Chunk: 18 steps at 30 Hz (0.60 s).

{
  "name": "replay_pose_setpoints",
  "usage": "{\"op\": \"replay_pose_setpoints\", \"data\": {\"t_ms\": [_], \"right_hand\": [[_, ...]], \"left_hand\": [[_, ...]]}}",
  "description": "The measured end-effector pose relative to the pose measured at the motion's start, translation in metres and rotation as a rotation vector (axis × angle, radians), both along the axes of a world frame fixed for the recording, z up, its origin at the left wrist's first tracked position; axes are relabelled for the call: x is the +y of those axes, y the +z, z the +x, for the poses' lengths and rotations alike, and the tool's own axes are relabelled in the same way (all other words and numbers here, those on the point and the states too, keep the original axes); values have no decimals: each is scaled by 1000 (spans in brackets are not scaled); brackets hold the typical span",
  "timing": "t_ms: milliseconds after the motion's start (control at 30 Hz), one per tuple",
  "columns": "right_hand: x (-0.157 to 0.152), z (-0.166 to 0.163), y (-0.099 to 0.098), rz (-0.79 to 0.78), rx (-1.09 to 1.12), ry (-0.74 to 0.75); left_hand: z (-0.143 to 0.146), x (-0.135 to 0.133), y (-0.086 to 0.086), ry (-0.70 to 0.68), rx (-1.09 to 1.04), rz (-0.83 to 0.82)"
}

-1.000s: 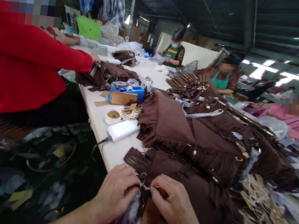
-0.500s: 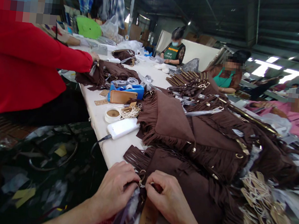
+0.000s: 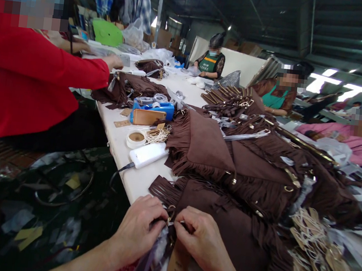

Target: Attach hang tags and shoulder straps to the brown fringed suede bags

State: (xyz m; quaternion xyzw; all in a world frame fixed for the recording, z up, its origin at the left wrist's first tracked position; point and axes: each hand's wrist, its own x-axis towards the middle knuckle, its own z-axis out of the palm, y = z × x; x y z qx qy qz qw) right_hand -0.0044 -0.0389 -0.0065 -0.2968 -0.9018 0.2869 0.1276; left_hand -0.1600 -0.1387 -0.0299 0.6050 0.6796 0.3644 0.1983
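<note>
A dark brown fringed bag (image 3: 219, 204) lies on the table just in front of my hands. My left hand (image 3: 139, 226) is closed in a pinch beside a small gold ring (image 3: 170, 212) at the bag's near left corner. Close by on the right, my right hand (image 3: 202, 237) also pinches, thumb against fingers. A short white string (image 3: 171, 223) runs between the two sets of fingertips. Below the right hand hangs a brown card tag (image 3: 178, 262). Under the left hand trails a strap wrapped in clear plastic (image 3: 151, 257). The fingertips hide part of the string.
More brown fringed bags (image 3: 212, 143) are piled beyond. Many strung tags (image 3: 317, 257) lie at right. To the left are a white device (image 3: 149, 154) with a cable, a tape roll (image 3: 135, 139), a phone (image 3: 148, 118) and a blue tape dispenser (image 3: 169, 109). Several co-workers sit or stand around.
My right hand has shifted slightly, and the white string now shows between my fingertips. The card tag has swung a little left. The red-sleeved co-worker's hand has moved off the far bag.
</note>
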Motion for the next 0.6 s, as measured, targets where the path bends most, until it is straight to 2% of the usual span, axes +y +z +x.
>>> {"op": "replay_pose_setpoints", "data": {"t_ms": [333, 500, 600], "right_hand": [[-7, -1, -6, 77, -3, -39], [-6, -2, -5, 53, -38, -43], [-3, 0, 1, -29, -51, -29]], "left_hand": [[4, -1, 1, 24, 17, -7], [7, -1, -7, 6, 176, 48], [7, 0, -7, 13, 223, 99]]}}
